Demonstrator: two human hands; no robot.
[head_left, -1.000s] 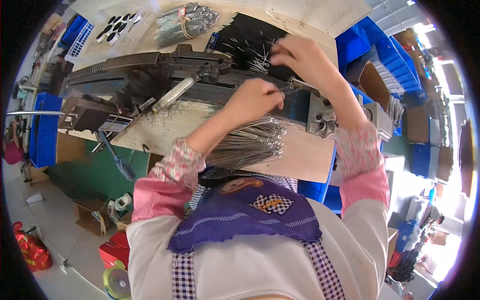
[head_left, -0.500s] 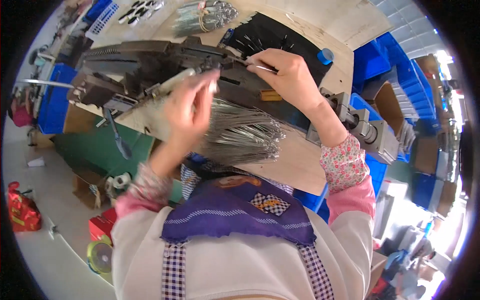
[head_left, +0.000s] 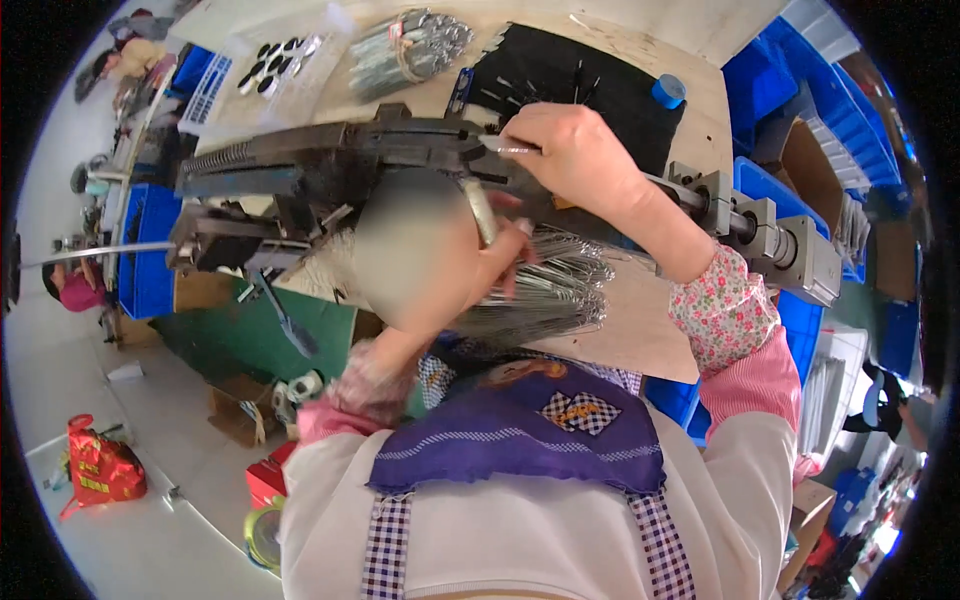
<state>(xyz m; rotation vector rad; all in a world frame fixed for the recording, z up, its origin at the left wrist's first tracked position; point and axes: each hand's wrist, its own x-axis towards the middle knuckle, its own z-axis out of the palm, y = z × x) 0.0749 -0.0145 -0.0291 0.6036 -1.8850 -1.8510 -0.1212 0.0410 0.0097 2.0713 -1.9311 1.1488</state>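
At the right end of a dark metal machine (head_left: 330,145), my right hand (head_left: 580,150) is closed in a pinch on a thin silver metal piece (head_left: 512,146). My left hand (head_left: 470,275) is in front of the machine, its fingers bent. A pale, rounded bar like a lever handle (head_left: 480,212) lies against it; whether the fingers grip it I cannot tell. A blurred patch covers much of this hand and the machine part behind it. Close to the left fingers, a loose heap of thin metal wires (head_left: 560,285) lies on the wooden bench (head_left: 650,315).
At the back sit a tied wire bundle (head_left: 410,55), a clear tray (head_left: 270,85) of black-and-white round parts, and a black mat (head_left: 625,110) with a blue tape roll (head_left: 668,91). A metal shaft assembly (head_left: 750,228) stands right, beside blue bins (head_left: 755,110).
My left hand has moved right and nearer to me, over the wire heap. My right hand stays at the machine's end, still pinching. The whole view has shifted slightly.
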